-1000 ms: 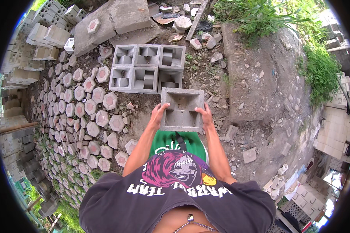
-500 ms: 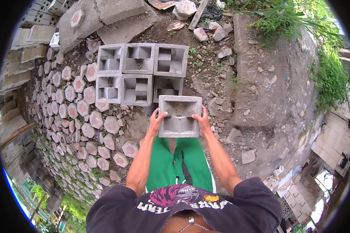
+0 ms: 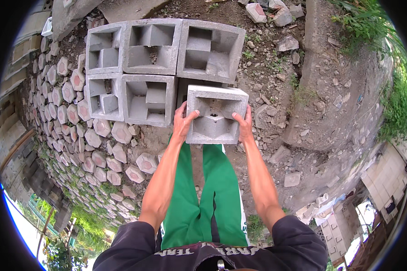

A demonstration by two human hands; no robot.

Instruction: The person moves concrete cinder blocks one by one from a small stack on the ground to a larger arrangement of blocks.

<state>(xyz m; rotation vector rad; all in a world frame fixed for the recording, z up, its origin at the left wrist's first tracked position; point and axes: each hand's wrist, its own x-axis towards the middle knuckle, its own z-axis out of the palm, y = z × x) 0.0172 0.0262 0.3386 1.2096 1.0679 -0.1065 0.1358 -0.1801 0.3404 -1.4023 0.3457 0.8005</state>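
Observation:
Between my hands is a grey square concrete block [image 3: 216, 134] with a hollow, stepped inside. My left hand [image 3: 183, 123] grips its left side, thumb hooked over the rim. On the opposite side my right hand [image 3: 244, 123] grips it the same way. The block hangs at the near right corner of a stack of similar blocks, covering most of the one beneath it. Its far edge overlaps the stack; whether it touches cannot be made out. In the stack, a block [image 3: 172, 100] stands just left of my left hand, and another [image 3: 240, 43] lies beyond the held one.
Left of the stack, many hexagonal pavers [image 3: 77, 79] with reddish centres cover the ground. Broken stones [image 3: 282, 17] lie at the far right, beside a long raised concrete strip [image 3: 312, 58]. Green plants [image 3: 366, 27] grow along the right edge. More blocks [image 3: 20, 83] are piled far left.
My hands have carried the block forward toward the stack's near right corner, and its front now tilts differently. The stack looks larger and closer as my view has leaned in.

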